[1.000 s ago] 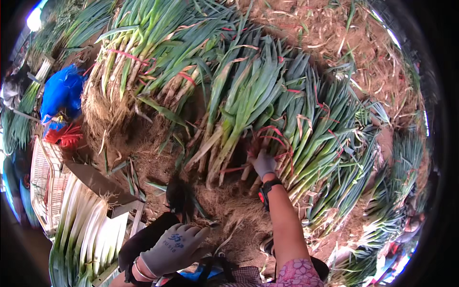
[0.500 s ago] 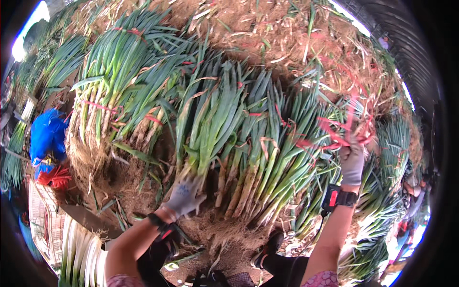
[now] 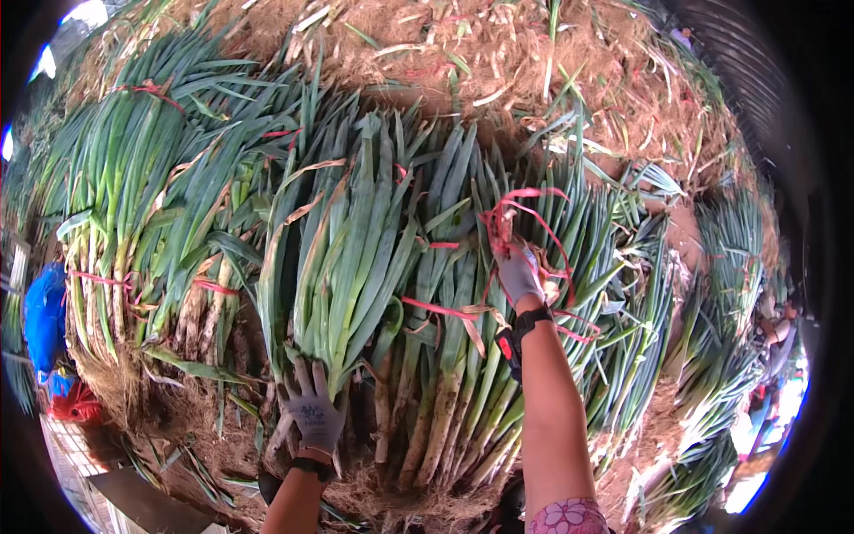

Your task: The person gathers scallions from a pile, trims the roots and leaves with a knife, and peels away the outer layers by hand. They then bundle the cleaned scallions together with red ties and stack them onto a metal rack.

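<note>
Long green onions (image 3: 365,249) lie in a thick row before me, leaves pointing away and pale stems and roots toward me. My left hand (image 3: 313,416), in a grey glove, rests on the stem end of one loose bunch with its fingers stretched and spread. Over the leaves further right, my right hand (image 3: 518,274), also gloved, is closed on several thin red plastic strips (image 3: 543,218) that loop out around it. One red strip (image 3: 436,308) lies across the leaves between my hands.
At the left stands a bunch (image 3: 111,196) tied with red strips. Beyond it are a blue plastic bag (image 3: 44,316) and a red bundle of strips (image 3: 73,405). Dry roots and scraps (image 3: 427,44) cover the ground at the back. More green onions (image 3: 734,240) lie at the right.
My right hand has come left and nearer the middle with the red strips. The left hand has stayed by the stems, its fingers now spread out. The view has shifted to the right.
</note>
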A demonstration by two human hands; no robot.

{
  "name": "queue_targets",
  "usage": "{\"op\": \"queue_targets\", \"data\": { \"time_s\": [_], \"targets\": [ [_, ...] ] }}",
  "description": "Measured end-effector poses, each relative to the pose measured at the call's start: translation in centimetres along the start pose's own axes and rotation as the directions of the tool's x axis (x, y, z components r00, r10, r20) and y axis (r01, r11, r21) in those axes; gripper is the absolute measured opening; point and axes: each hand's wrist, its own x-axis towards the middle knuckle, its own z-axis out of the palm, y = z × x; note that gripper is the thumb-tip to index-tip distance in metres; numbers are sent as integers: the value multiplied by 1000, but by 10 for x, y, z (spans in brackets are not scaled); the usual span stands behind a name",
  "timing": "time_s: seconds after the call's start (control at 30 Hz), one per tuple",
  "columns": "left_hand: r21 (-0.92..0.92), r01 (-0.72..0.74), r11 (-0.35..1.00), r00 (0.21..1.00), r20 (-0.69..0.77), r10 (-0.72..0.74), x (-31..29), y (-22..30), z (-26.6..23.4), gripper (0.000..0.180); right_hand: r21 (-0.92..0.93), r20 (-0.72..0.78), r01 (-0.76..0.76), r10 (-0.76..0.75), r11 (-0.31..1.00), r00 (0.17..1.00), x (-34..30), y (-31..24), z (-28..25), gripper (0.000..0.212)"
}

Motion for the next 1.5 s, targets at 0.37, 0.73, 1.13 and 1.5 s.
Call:
{"op": "queue_targets", "data": {
  "time_s": [0.37, 0.73, 1.13, 1.5],
  "targets": [
    [30, -11, 999, 1000, -10, 11, 0, -10, 2, 72, 688, -365, -217, 589, 692, 721, -149, 62, -325, 20],
    [84, 32, 996, 999, 14, -33, -4, -3, 4, 75, 440, -75, -520, 607, 732, 791, -186, 160, -245, 25],
    [116, 26, 993, 996, -86, -16, -7, -8, 14, 77, 822, 241, -512, 662, 250, 710, -167, 166, -85, 16],
    [-11, 43, 999, 999, 10, -42, -2, -8, 3, 70, -18, -486, -802, 696, 597, 529, -417, 362, -538, 36]
  ]
}}
